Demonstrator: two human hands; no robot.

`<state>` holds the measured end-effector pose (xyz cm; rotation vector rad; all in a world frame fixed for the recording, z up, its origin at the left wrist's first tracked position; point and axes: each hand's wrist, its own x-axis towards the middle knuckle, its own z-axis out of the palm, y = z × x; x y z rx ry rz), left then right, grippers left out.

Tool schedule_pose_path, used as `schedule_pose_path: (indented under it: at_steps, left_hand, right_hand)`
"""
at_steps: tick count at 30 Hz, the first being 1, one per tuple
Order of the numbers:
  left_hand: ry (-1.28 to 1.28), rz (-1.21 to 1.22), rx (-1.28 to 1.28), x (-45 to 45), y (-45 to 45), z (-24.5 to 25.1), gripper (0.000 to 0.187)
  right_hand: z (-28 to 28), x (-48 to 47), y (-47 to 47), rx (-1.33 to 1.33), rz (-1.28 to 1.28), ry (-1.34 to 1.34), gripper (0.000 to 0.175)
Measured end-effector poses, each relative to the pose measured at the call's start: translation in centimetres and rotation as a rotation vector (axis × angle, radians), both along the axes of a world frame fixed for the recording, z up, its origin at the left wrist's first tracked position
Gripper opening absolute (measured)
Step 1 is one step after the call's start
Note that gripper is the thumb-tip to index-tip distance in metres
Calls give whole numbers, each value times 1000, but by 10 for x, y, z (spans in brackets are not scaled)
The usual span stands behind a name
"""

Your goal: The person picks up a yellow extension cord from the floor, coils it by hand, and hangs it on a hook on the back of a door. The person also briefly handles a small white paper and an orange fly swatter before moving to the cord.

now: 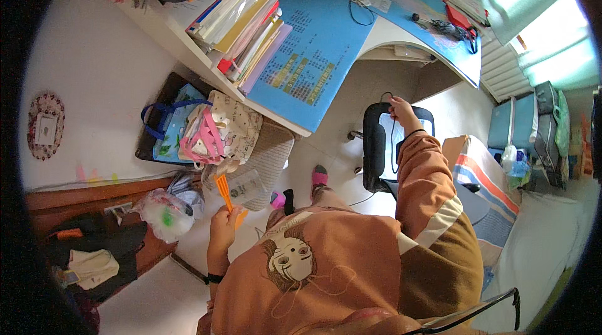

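Note:
My left hand (223,228) is closed around an orange plastic utensil (223,188) with a slotted end, held upright at the lower left. More orange plastic shows beside the fingers. With my right hand (400,110) I pinch a thin black cable (393,147) above a black-framed swivel chair (370,147). A loop of the cable rises over my fingers and a length hangs down across the chair. Where its ends run cannot be told.
A desk with a blue printed cover (305,53) carries upright folders and papers (244,20). Below its left end are bags (225,133) on a ribbed seat or stool (277,156). A plastic bag (164,215) hangs at left. A striped cloth-covered box (489,180) stands right of the chair.

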<state>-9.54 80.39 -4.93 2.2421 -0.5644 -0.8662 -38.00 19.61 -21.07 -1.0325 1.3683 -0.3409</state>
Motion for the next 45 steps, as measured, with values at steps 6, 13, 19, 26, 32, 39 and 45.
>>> schedule_pose_path:
  at_steps: [6,13,19,26,32,39,45]
  left_hand:
    - [-69,-50,-13,-8,-21,-1,26]
    - [-17,-110,-44,3,-35,-5,24]
    - [-84,-298,-131,21,-38,8,21]
    - [-8,-410,-156,50,-20,5,20]
    - [26,-503,-116,63,0,-31,25]
    - [-86,-391,-325,29,34,-18,25]
    - [-63,-119,-368,-42,108,-2,24]
  right_hand:
    - [-35,-35,-14,-90,-302,-5,21]
    - [59,-94,13,-640,-522,-65,25]
    - [189,-123,110,-915,-404,-257,24]
    - [302,-132,254,-1039,-566,-309,20]
    - [351,-110,373,-788,-26,-223,14]
    - [251,-70,444,-223,586,-113,8]
    - [124,-50,440,-500,1584,514,32]
